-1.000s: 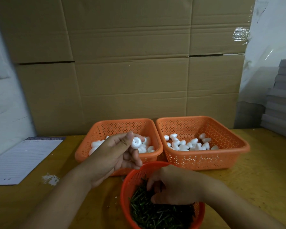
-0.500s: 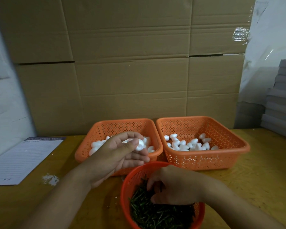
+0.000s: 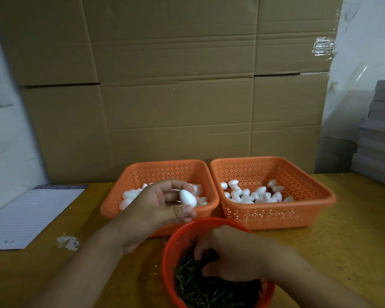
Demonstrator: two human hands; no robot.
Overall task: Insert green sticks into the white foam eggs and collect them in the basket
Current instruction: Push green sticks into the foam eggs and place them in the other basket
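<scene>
Holding foam egg [image 3: 187,198] (left hand [image 3: 151,210])

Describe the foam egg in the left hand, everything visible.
The foam egg is plain white, matte, smooth, foam by its look. No green stick shows in it. The left hand holds it above the left basket, thumb below and fingertips behind, narrow end tilted up-left. Nothing else touches it.

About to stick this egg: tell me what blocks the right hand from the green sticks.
Nothing visible does: the right hand is already down in the round red basket, fingers among the green sticks. Whether it grips one is hidden.
</scene>
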